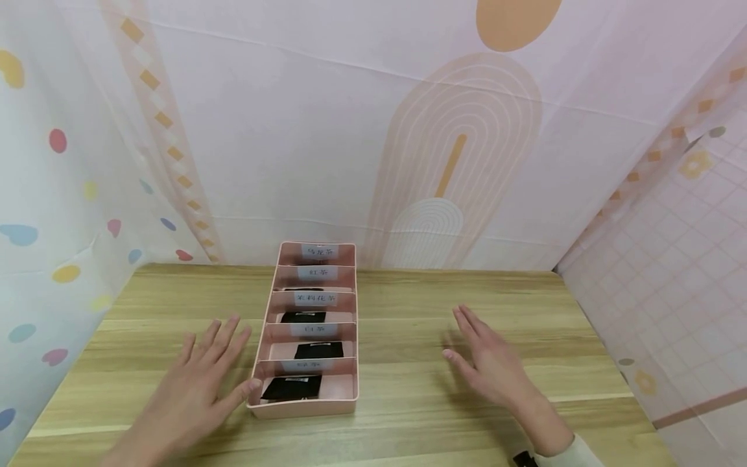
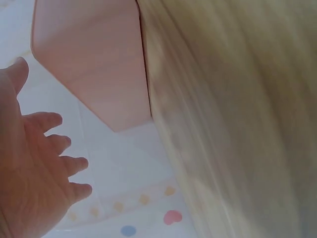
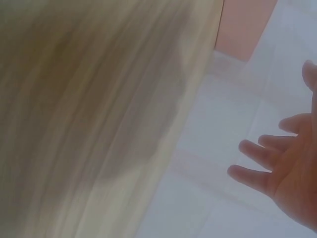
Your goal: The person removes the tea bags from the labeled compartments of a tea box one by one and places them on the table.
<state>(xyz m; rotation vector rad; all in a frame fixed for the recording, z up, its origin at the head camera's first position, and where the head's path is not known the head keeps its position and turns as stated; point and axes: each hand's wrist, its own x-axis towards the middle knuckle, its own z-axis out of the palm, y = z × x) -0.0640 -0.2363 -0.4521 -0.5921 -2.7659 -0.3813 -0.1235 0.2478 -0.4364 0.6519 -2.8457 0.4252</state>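
Observation:
A long pink box (image 1: 303, 408) with a row of several compartments stands on the wooden table. White paper labels (image 1: 315, 299) with Chinese characters mark the compartments. Flat black packets lie inside, the nearest packet (image 1: 292, 388) in the front compartment, another packet (image 1: 319, 350) behind it. My left hand (image 1: 201, 383) hovers just left of the box, fingers spread; its thumb tip overlaps the box's front left corner in the head view. Well to the right of the box, my right hand (image 1: 487, 360) is held over the table with straight fingers and holds nothing.
The wooden tabletop (image 1: 403, 428) extends on both sides of the box. A patterned cloth (image 1: 280, 149) hangs along its back edge, with more cloth at left and right. Beside my right sleeve (image 1: 569, 454) a small black object (image 1: 524, 459) shows at the wrist.

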